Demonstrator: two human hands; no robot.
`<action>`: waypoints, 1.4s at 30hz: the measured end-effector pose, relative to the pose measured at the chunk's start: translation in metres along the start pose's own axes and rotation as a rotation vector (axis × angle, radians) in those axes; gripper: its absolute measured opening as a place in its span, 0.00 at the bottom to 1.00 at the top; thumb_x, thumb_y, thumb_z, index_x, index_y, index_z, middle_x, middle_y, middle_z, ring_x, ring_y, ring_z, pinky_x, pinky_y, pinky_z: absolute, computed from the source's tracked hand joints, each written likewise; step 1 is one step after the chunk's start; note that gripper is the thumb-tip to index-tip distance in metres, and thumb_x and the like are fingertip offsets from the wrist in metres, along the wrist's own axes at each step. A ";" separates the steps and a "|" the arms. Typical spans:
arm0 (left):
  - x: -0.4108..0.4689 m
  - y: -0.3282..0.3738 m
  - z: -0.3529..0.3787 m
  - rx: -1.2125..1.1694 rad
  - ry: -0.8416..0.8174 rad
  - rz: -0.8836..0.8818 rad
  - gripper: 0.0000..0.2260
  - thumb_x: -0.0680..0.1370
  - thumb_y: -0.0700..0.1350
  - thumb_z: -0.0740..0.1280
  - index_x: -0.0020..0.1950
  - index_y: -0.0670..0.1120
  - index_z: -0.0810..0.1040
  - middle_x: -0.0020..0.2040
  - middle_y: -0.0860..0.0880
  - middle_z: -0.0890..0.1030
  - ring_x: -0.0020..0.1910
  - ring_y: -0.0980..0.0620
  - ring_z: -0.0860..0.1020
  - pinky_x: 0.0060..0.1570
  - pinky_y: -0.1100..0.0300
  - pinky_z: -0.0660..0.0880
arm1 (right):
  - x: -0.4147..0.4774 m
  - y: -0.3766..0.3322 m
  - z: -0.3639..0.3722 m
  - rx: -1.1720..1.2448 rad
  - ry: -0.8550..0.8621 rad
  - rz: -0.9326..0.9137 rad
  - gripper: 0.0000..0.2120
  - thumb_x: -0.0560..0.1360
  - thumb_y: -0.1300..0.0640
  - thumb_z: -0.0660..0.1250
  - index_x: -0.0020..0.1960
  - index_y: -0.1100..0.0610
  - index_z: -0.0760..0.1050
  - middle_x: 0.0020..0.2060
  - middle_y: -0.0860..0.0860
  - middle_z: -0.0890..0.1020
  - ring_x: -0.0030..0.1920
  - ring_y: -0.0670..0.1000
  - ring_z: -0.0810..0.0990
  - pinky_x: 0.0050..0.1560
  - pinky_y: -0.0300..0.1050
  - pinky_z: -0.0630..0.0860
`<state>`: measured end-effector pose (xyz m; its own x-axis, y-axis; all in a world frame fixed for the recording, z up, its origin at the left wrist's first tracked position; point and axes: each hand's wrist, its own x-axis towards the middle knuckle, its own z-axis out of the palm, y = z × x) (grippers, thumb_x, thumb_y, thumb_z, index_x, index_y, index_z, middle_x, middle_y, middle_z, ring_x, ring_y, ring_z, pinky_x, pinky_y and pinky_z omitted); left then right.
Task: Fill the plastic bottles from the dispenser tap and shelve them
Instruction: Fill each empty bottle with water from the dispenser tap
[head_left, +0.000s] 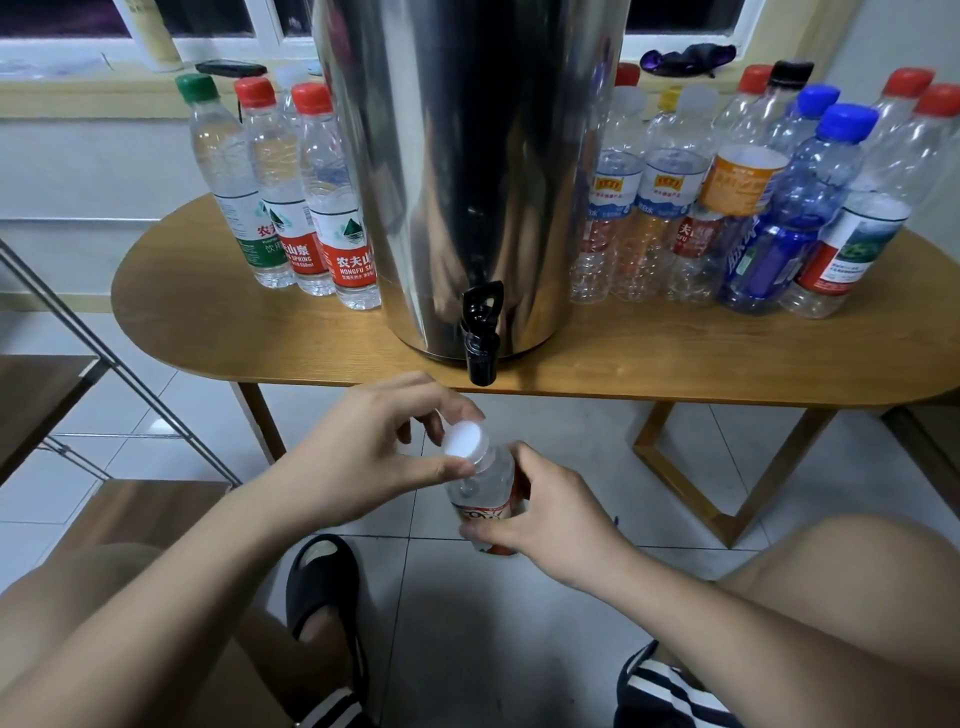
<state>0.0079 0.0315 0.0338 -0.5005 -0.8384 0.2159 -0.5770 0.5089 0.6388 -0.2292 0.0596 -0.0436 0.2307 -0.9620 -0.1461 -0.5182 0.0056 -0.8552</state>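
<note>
The dispenser (467, 156) is shiny silver with a black tap (481, 332), on a table (208, 322) of light brown wood grain, and the bottle (483, 493) below the tap is clear with a white cap (466, 440) and an orange and white label. On the left the green-capped bottle (228, 182) has a green and white label and the red-capped bottles (340, 218) have red and white labels; on the right are a dark blue bottle (769, 260) and an orange label (740, 179) among blue, red, black and yellow caps. The floor (493, 623) has white tiles with grey lines, the slipper (322, 582) is black, and the shorts (670, 691) are black with white stripes.
</note>
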 end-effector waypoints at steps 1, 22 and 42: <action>0.000 0.000 0.002 0.019 -0.001 0.002 0.15 0.74 0.53 0.83 0.58 0.60 0.85 0.54 0.58 0.83 0.52 0.51 0.82 0.46 0.62 0.76 | -0.001 0.000 -0.001 -0.008 -0.012 -0.001 0.26 0.69 0.50 0.86 0.60 0.44 0.76 0.51 0.44 0.85 0.50 0.37 0.82 0.39 0.30 0.77; -0.001 0.013 0.000 0.193 -0.066 0.008 0.19 0.75 0.67 0.75 0.62 0.61 0.84 0.57 0.63 0.80 0.57 0.60 0.80 0.51 0.67 0.75 | -0.006 -0.002 -0.011 -0.207 0.011 -0.048 0.26 0.66 0.38 0.82 0.57 0.41 0.74 0.47 0.41 0.83 0.48 0.45 0.82 0.48 0.50 0.83; -0.002 0.023 -0.008 0.269 -0.089 -0.008 0.22 0.73 0.54 0.82 0.67 0.62 0.85 0.54 0.67 0.80 0.53 0.63 0.80 0.48 0.72 0.73 | -0.008 -0.004 -0.018 -0.208 0.056 -0.117 0.24 0.66 0.39 0.83 0.57 0.41 0.77 0.46 0.39 0.83 0.49 0.44 0.81 0.45 0.43 0.80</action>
<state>0.0007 0.0436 0.0537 -0.5433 -0.8280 0.1385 -0.7257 0.5462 0.4185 -0.2433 0.0623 -0.0301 0.2562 -0.9664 -0.0191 -0.6506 -0.1578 -0.7429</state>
